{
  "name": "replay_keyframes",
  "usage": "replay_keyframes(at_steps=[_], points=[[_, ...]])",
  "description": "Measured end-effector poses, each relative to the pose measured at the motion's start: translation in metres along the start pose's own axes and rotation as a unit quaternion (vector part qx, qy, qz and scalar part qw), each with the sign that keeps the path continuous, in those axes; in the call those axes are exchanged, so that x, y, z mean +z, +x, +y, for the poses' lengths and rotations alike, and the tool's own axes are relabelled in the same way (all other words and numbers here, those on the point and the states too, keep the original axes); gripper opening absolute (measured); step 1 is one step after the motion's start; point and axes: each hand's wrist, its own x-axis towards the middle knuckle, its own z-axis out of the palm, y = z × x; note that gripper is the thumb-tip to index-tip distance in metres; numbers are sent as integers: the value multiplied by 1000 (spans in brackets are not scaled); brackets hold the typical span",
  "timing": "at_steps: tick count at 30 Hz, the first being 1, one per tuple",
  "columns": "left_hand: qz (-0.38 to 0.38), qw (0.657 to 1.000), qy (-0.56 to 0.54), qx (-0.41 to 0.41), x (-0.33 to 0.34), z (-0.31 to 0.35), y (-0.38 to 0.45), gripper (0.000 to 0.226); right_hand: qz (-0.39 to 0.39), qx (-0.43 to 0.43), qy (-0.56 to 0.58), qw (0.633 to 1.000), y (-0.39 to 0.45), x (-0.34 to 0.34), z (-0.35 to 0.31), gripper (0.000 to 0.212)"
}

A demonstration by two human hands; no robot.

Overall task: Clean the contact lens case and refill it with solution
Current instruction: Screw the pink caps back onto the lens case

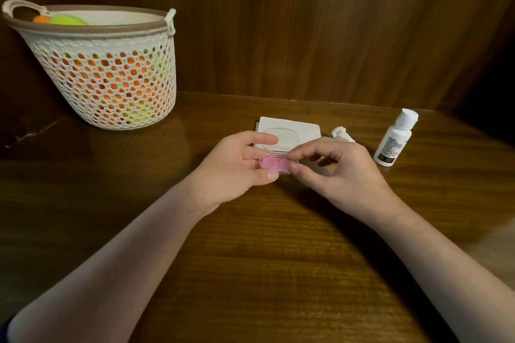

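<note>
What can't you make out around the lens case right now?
- Lens case, head view: right end covered by right hand fingers; lid state unclear.
- Solution bottle: label print too small.
- Wipes pack: near edge behind left hand.
- Basket: contents mostly screened by its mesh.

1. The bench is dark brown wood with a clear grain; its surface is polished and glossy and reflects the light.
2. The wall panel behind is also wood, with vertical grain, and looks less shiny.
3. The basket is cream plastic, moulded like a woven net with many holes; its rim is a smooth brown band.
4. The contact lens case is clear, smooth plastic with a pink inside.
5. The bottle is white plastic, smooth, with a printed label.
6. The wipes pack has a white, smooth, slightly matt wrapping.
7. The tissue is white crumpled paper, soft and matt.
</note>
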Motion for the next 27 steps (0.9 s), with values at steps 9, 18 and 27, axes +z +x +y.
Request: replay_keyframes(at_steps=[9, 18, 27], points=[[-1, 1000, -4, 5, 0, 1, 0, 60, 51, 17, 46, 997, -1, 3, 4, 59], [-14, 999, -26, 20, 1, 3, 0, 80, -30, 54, 120, 991, -1, 6, 9, 93], [1, 999, -10, 34, 1, 4, -2, 46, -11, 30, 103, 994, 0, 6, 10, 48]])
